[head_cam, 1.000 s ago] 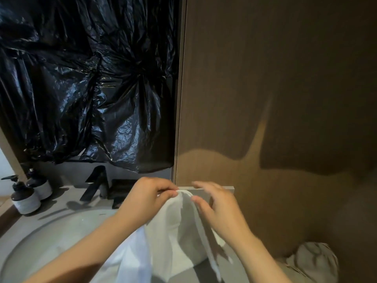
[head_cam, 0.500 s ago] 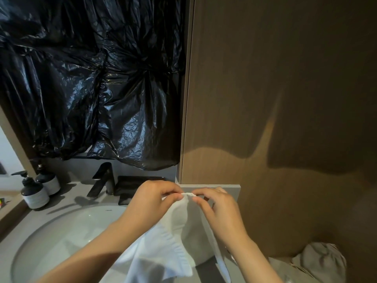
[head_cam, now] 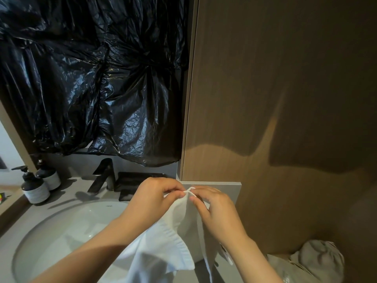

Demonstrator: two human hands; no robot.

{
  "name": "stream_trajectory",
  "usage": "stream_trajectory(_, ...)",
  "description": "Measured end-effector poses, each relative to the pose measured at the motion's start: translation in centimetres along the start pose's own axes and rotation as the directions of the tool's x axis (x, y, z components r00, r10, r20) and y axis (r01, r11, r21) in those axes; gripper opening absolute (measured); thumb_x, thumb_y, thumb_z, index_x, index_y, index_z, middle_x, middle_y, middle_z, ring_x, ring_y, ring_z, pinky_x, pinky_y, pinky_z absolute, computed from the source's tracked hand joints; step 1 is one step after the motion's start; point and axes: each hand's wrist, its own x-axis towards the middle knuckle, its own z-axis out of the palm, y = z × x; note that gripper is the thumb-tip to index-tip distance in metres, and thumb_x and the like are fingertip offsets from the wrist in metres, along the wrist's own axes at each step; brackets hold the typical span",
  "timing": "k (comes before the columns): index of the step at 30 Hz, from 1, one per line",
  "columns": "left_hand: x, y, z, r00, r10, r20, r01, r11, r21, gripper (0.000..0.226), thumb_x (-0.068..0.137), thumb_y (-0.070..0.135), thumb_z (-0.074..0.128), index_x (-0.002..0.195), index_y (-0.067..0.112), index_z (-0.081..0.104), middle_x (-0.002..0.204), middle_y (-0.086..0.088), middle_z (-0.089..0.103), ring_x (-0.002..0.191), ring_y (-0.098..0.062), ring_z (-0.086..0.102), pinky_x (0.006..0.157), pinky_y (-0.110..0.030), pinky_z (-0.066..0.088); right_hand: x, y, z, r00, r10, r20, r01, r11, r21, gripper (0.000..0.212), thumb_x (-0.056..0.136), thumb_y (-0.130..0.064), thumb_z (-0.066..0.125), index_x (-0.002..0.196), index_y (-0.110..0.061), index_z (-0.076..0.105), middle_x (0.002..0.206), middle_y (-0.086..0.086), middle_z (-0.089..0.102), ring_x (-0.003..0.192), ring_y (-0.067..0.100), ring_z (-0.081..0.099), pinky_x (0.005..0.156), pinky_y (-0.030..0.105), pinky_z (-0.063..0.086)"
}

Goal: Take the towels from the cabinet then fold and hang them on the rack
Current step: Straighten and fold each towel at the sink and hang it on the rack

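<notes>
A white towel (head_cam: 169, 240) hangs in front of me over the washbasin edge, its top corners brought together. My left hand (head_cam: 155, 198) pinches the towel's top edge between thumb and fingers. My right hand (head_cam: 214, 207) pinches the same edge right beside it, the fingertips of both hands almost touching. The cloth drapes down from that pinch, with a ribbed hem showing at the lower middle. No rack or cabinet interior is in view.
A round white basin (head_cam: 67, 227) sits in a grey counter, with a black tap (head_cam: 104, 174) and two dark pump bottles (head_cam: 34, 186) behind it. Black plastic sheeting (head_cam: 91, 78) covers the mirror. A brown wood panel (head_cam: 285, 99) fills the right; crumpled grey cloth (head_cam: 314, 260) lies lower right.
My two hands have drawn closer, bringing the towel's top corners together into one pinch. The view has shifted slightly to the left.
</notes>
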Motion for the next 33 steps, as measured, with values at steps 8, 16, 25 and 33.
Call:
stream_trajectory(8, -0.1, 0.0, -0.7, 0.993, -0.053, 0.106, 0.053, 0.999, 0.001, 0.006, 0.082, 0.027, 0.075, 0.085, 0.027, 0.070, 0.073, 0.017, 0.068, 0.074, -0.001, 0.062, 0.071, -0.029, 0.051, 0.7, 0.4, -0.7, 0.998, 0.060, -0.023, -0.057, 0.991, 0.122, 0.014, 0.091, -0.028, 0.067, 0.097, -0.024, 0.079, 0.097, -0.012, 0.075, 0.089, 0.004, 0.066, 0.079, 0.016, 0.049)
stream_trajectory(16, -1.2, -0.7, -2.9, 0.946, -0.075, 0.316, -0.031, 0.947, 0.319, 0.018, 0.087, 0.028, 0.063, 0.100, 0.033, 0.051, 0.095, 0.015, 0.058, 0.085, -0.005, 0.049, 0.077, -0.021, 0.039, 0.8, 0.6, -1.1, 1.000, -0.002, 0.020, 0.002, 1.000, 0.015, 0.012, 0.096, -0.029, 0.059, 0.086, -0.029, 0.066, 0.087, -0.015, 0.067, 0.081, 0.003, 0.058, 0.068, 0.011, 0.040)
stream_trajectory(25, -1.5, -4.8, -7.0, 0.914, -0.240, 0.327, 0.042, 0.858, 0.513, 0.018, 0.090, 0.038, 0.061, 0.089, 0.022, 0.068, 0.081, 0.010, 0.061, 0.080, -0.007, 0.055, 0.066, -0.020, 0.038, 2.3, 1.5, -4.2, 0.977, -0.091, -0.193, 0.073, 0.992, -0.100, 0.010, 0.094, -0.024, 0.061, 0.086, -0.022, 0.067, 0.083, -0.011, 0.066, 0.077, 0.003, 0.060, 0.068, 0.010, 0.039)
stream_trajectory(33, -0.6, -5.7, -6.8, 0.973, -0.196, 0.121, 0.151, 0.940, 0.305, 0.010, 0.094, 0.024, 0.060, 0.087, 0.022, 0.067, 0.078, 0.009, 0.064, 0.075, -0.009, 0.059, 0.069, -0.029, 0.047, 3.9, 2.4, -6.7, 0.969, -0.153, -0.193, 0.105, 0.965, -0.239, 0.009, 0.095, -0.023, 0.060, 0.090, -0.022, 0.067, 0.086, -0.011, 0.065, 0.077, 0.005, 0.060, 0.068, 0.010, 0.042)
